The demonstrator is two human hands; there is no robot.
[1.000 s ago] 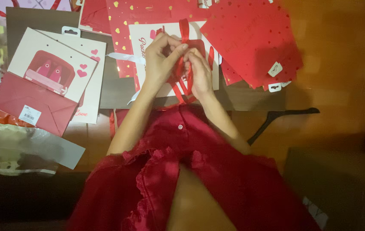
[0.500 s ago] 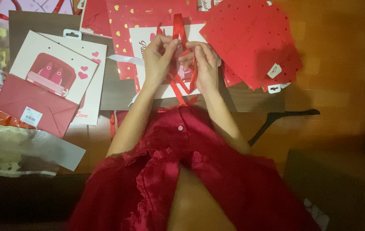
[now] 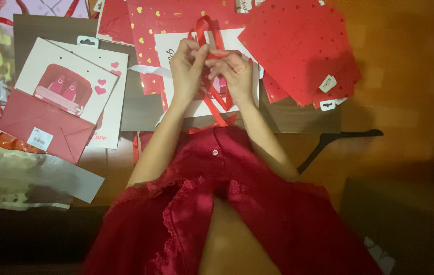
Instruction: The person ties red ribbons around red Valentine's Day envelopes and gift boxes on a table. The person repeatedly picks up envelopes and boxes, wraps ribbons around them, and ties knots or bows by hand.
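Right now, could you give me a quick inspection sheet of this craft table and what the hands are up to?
Surface: dark table, mostly covered with paper goods.
Job's things: red ribbon, looped above a white card.
Clutter: red heart-print gift bags at right; white card with a red envelope at left; clear plastic wrap at front left.
Hands: left hand and right hand both pinch the ribbon, close together.
Cables: nothing seen.
Surroundings: orange-brown floor; the person wears a red dress.
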